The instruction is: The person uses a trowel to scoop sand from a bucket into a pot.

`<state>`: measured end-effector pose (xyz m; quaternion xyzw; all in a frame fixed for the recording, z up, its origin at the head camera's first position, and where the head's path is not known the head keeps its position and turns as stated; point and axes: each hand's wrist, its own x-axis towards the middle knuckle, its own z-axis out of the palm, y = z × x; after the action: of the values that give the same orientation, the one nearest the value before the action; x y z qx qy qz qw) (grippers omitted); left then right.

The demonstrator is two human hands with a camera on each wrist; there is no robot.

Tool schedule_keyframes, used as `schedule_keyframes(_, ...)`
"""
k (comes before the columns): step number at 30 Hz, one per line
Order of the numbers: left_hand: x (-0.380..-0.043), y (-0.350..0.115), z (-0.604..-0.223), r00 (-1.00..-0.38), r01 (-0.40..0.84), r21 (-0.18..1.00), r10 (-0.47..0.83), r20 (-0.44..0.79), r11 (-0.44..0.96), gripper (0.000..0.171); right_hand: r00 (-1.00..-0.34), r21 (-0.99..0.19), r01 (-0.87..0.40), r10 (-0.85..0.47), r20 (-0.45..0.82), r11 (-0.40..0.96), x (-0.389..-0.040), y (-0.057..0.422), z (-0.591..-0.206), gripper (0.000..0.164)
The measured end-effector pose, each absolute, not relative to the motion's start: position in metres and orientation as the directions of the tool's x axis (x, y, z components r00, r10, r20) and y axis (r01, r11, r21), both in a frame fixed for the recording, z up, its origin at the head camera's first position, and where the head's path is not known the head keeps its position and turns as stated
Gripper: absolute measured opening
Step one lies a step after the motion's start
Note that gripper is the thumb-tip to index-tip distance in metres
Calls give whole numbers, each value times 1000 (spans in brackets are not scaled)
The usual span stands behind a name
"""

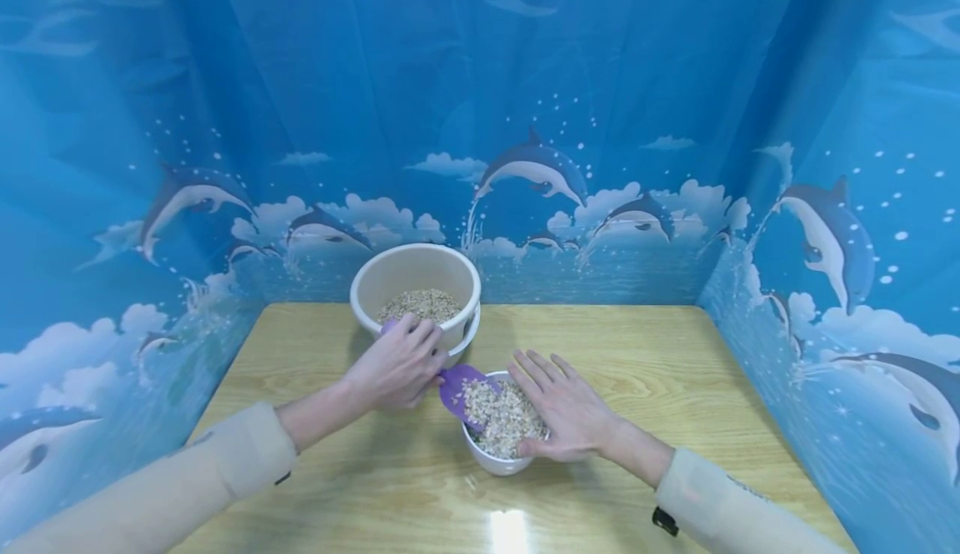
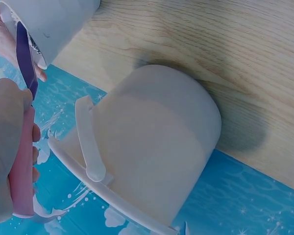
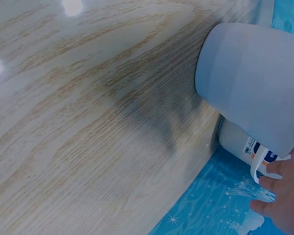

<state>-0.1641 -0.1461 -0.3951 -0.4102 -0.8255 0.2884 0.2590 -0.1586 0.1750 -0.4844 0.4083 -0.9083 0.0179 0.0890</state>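
My left hand (image 1: 405, 366) grips a small hand trowel by its handle, which shows pinkish in the left wrist view. The trowel's purple blade (image 1: 454, 389) tilts over the left rim of a white pot (image 1: 501, 466), with pale coarse granules on it. More granules (image 1: 510, 431) fill the pot up to the rim in a heap. My right hand (image 1: 558, 411) lies against the pot's right rim, fingers extended, thumb at the near edge. Just behind my left hand stands a cream bucket (image 1: 369, 283) holding similar, browner granules (image 1: 420, 305).
The bucket's white handle (image 2: 90, 142) hangs down its side, and a printed label (image 3: 257, 149) shows there too. Both containers stand on a wood-grain table (image 1: 637, 354). A blue dolphin-print curtain (image 1: 525, 79) encloses the table's back and sides.
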Motion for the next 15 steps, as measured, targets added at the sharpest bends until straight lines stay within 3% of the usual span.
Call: schedule_keyframes(15, -161, -147, -386, -512, 501, -725, 837, 191, 472, 45, -638, 45, -753, -745, 195, 657, -159, 175, -485, 128)
